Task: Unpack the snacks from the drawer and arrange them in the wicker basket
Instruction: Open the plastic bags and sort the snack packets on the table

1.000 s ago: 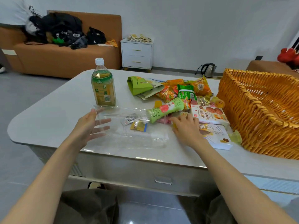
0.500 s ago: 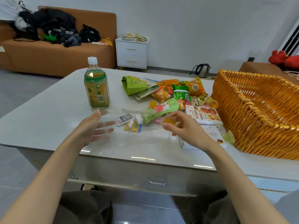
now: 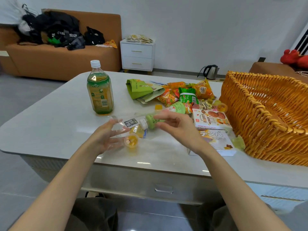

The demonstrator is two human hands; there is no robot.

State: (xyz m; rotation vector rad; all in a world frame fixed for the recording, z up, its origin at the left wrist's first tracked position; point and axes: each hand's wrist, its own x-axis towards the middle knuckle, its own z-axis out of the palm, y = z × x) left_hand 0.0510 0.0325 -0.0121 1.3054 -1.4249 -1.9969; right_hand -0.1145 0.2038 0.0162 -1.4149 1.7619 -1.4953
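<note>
The tabletop (image 3: pixel 50 124) is smooth and glossy, pale like polished stone, with light glinting along its near edge. At the right the wicker basket (image 3: pixel 260 124) is rough woven cane with a slight sheen. The snack packets (image 3: pixel 188 95) at the centre are shiny crinkled film; the boxes (image 3: pixel 211 120) are smooth printed card. The bottle (image 3: pixel 100 94), the jelly cup (image 3: pixel 131 140) and the creased bag (image 3: pixel 120 125) are clear plastic. At upper left the sofa (image 3: pixel 58 57) looks matt; the kettle (image 3: pixel 210 72) is bright metal

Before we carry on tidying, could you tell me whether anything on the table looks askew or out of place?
The small green bottle lies on its side beside the snack pile, whereas the tall tea bottle stands upright. Nothing looks spilled.
</note>
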